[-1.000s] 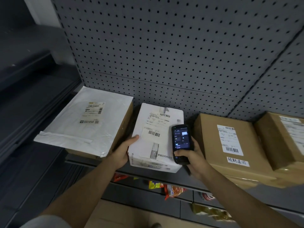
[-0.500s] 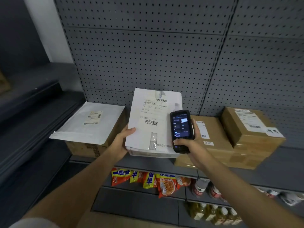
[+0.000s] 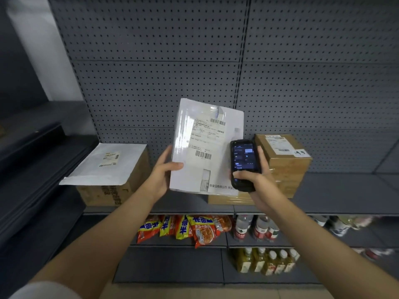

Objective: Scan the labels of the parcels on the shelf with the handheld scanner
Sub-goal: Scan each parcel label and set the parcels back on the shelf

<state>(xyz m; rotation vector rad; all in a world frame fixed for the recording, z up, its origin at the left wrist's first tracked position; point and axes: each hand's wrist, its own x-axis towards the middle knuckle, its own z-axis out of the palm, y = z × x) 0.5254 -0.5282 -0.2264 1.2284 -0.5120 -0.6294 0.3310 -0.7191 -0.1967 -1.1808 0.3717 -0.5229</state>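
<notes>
At frame centre the left hand gripped the white parcel by its left edge, thumb on the face, raised and tilted label-up clear of the shelf. The right hand clenched the scanner, screen lit, just right of the parcel. A cardboard box sat right; a white mailer lay on another box left. Snack bags and bottles filled lower shelves; pegboard behind.
</notes>
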